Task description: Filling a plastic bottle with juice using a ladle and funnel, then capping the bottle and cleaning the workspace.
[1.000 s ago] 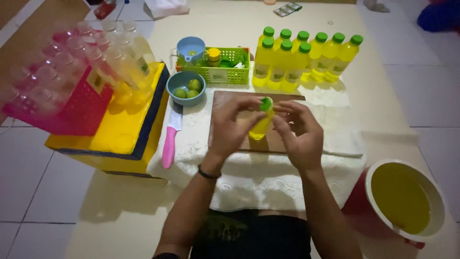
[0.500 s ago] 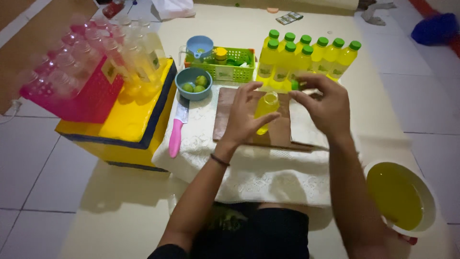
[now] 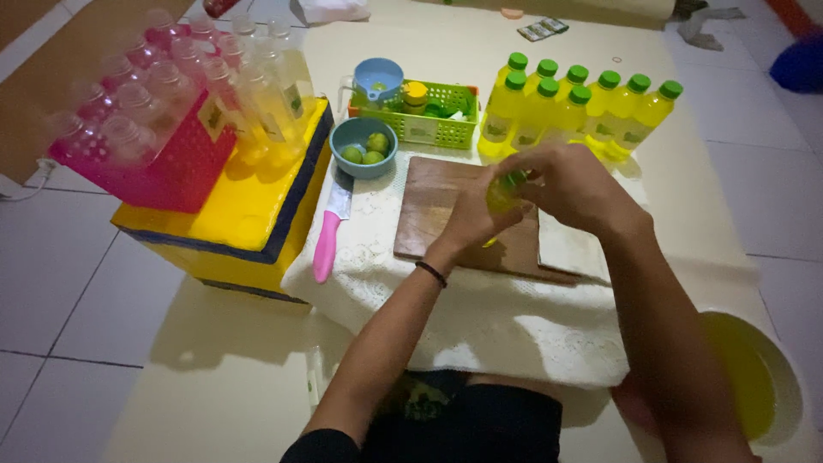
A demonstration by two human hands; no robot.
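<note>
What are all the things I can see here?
held bottle: one, yellow with green cap, between both hands over the board
filled bottles: about ten, yellow with green caps, rows behind the board
cutting board: one, brown, on the white cloth
white cloth: one, under the board
knife: one, pink handle, left of the board
bowl: one, blue, holds green limes
green basket: one, behind the bowl
blue funnel: one, beside the basket
pink crate: one, holds empty clear bottles, on a yellow box
tub: one, white, yellow liquid, lower right
left hand: grips the bottle
right hand: on its cap
</note>
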